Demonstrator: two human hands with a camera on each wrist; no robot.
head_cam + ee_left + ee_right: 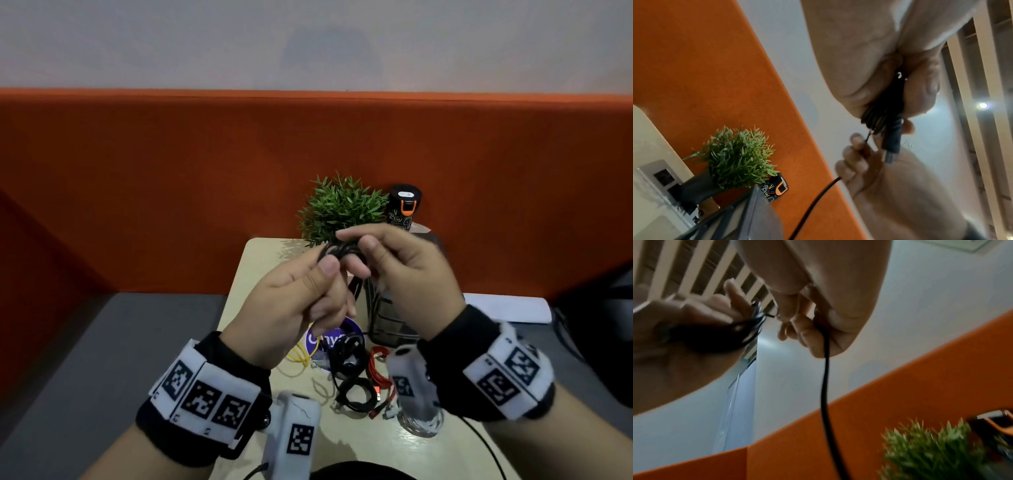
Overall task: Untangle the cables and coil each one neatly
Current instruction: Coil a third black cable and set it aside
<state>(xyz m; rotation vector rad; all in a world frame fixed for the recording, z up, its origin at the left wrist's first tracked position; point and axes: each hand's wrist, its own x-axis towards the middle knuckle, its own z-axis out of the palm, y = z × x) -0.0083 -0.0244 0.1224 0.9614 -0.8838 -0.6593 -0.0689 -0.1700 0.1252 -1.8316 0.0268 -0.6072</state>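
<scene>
Above the small beige table (376, 442), close under the head camera, both hands are raised and meet around a bundle of black cable (337, 251). The left hand (294, 305) has its fingers curled round the gathered loops, thumb pressed on top; the left wrist view shows several strands packed side by side in its grip, with a plug (892, 139) sticking out past the fingers. The right hand (407, 274) pinches the same cable between thumb and fingertips just beside the left, and one loose strand (825, 386) hangs down from it. The held bundle runs roughly left to right between the hands. On the table below lie a yellow cable (297, 356), a coiled black cable (347, 353), a red cable (381, 370) and a white cable (423, 423), near one another. Farther back stand a wire-frame holder (388, 322), a green potted plant (340, 207) and a dark bottle with an orange clasp (405, 205). Behind them runs an orange partition (171, 171), with a pale wall (308, 41) above.
</scene>
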